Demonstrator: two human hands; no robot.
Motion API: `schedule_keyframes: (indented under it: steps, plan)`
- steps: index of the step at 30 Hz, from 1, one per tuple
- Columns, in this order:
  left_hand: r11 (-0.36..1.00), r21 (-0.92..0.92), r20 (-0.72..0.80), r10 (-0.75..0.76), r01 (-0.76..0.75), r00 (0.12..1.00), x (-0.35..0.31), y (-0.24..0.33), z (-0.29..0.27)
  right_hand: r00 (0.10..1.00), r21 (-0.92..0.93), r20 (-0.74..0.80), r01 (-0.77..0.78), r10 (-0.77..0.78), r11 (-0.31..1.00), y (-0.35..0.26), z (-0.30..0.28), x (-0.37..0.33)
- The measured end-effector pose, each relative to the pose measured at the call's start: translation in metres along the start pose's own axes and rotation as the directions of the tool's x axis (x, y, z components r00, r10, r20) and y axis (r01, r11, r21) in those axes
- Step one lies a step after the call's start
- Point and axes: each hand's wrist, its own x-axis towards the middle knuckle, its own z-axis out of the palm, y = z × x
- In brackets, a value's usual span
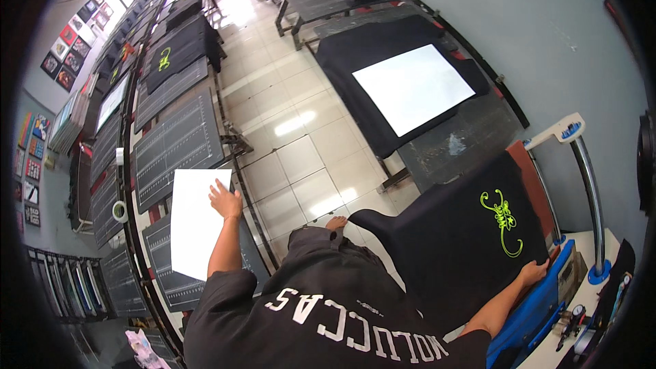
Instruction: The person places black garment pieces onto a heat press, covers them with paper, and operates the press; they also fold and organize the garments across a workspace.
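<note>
My left hand rests on the right edge of a large white sheet, its fingers spread over the surface. Beneath the sheet is a grey board marked with white lines. On the right, a black garment with a neon-green line print is spread across a press machine. My right hand is closed on the garment's edge, just below the print; part of its grip is hidden. The garment's near side runs behind my body.
The machine has a blue body, a chrome post and a gauge. Another black garment lies under a white sheet on the far-right table. Rows of grey boards line the left, beside a tape roll.
</note>
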Motion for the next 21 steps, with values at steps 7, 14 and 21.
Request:
schedule_keyframes:
  steps: [7,14,21]
  plan:
    - [0.996,-0.024,-0.104,-0.086,0.084,0.991,0.052,0.005,0.029,0.92,-0.101,-0.167,0.341,-0.354,0.934,-0.111,-0.066,-0.062]
    - [0.474,-0.598,-0.396,0.526,-0.647,0.752,-0.033,0.187,-0.042,0.978,0.351,-0.115,0.206,-0.176,0.914,-0.113,-0.118,-0.136]
    - [-0.422,-0.553,-0.379,0.895,-0.718,-0.234,-0.271,0.347,-0.055,0.984,0.723,0.173,-0.157,0.044,0.673,-0.091,-0.197,-0.231]
